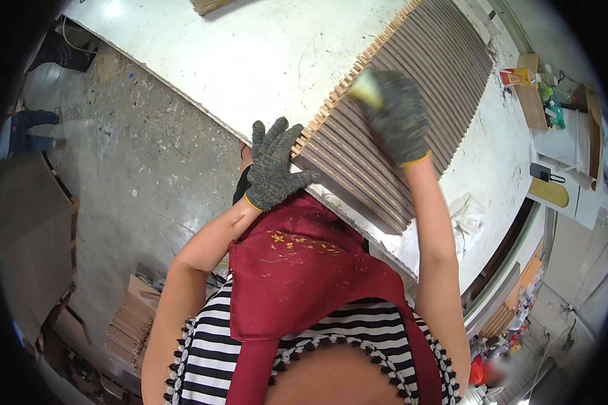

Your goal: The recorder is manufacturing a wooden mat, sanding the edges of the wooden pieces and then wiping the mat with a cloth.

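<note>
A row of brown wooden strips [447, 47] lies packed side by side on the white table [216, 61], their paler notched ends lined up along the left side. My left hand [275, 162], in a dark grey knitted glove, spreads its fingers flat at the near left corner of the row, touching the strip ends and near edge. Over the middle of the strips is my right hand [397, 115], gloved the same way. Its fingers are closed on a pale yellow-green pad [367, 90], smeared by motion; its exact kind cannot be made out.
A crumpled white cloth [467, 216] lies on the table right of my forearm. Further right stand a side surface with bottles [554, 111] and a yellow pad [549, 192]. Stacked wooden pieces [132, 324] stand on the floor at lower left. Another person's legs [34, 131] show at far left.
</note>
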Available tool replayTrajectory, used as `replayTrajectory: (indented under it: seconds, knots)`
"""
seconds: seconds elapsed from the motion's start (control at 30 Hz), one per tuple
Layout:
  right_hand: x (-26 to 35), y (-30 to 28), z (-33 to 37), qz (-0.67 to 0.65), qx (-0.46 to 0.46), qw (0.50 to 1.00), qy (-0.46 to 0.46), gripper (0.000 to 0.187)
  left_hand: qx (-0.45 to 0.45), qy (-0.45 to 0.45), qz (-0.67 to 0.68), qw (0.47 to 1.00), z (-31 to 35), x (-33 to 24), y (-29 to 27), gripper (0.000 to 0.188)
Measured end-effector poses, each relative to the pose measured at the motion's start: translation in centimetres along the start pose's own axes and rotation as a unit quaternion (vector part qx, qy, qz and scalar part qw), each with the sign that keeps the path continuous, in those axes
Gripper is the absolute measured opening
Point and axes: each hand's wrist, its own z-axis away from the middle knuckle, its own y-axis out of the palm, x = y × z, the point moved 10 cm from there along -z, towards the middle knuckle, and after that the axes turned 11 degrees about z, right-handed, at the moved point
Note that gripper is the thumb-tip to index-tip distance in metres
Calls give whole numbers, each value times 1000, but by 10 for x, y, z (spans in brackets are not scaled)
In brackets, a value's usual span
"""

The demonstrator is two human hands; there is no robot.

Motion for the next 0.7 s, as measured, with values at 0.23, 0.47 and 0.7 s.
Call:
replayTrajectory:
  seconds: [0.23, 0.47, 0.7]
  knots:
    - [3, -25, 28, -32, -5, 999, 38, 47, 14, 8, 26, 1000, -18, -5, -6, 111]
    - [-19, 9, 76, -63, 76, 993, 59, 57, 177, 50, -13, 983, -43, -7, 11, 112]
    - [-104, -47, 87, 104, -6, 973, 206, 55, 186, 59, -29, 980, -45, -9, 11, 113]
